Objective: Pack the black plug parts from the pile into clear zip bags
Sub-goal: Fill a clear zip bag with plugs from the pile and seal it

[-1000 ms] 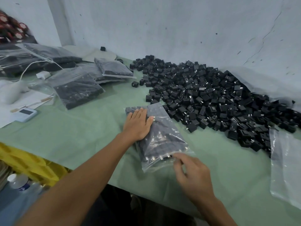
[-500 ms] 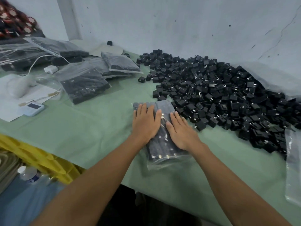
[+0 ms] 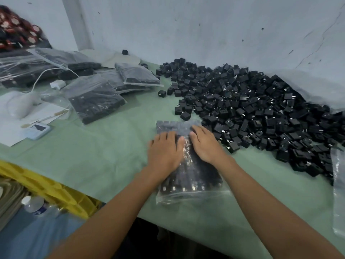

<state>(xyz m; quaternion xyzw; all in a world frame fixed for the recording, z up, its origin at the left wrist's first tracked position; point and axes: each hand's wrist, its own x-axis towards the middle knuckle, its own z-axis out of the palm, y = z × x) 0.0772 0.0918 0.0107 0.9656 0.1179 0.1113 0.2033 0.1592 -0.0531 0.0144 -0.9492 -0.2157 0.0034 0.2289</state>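
A clear zip bag [image 3: 192, 176] filled with rows of black plug parts lies flat on the green table [image 3: 104, 154] in front of me. My left hand [image 3: 165, 151] presses flat on its left half, fingers straight. Beside it, my right hand [image 3: 206, 143] presses flat on the bag's far right part. The big pile of loose black plug parts [image 3: 252, 109] spreads behind and to the right of the bag, up to the wall.
Several filled bags [image 3: 97, 98] lie at the back left. An empty clear bag [image 3: 338, 191] lies at the right edge. A white device and papers [image 3: 37, 128] sit at the left. A yellow crate [image 3: 43, 186] and a bottle [image 3: 34, 204] stand below the table's near edge.
My right hand left the bag's near open end and came to lie flat on the bag beside my left hand. Both hands now press the bag.
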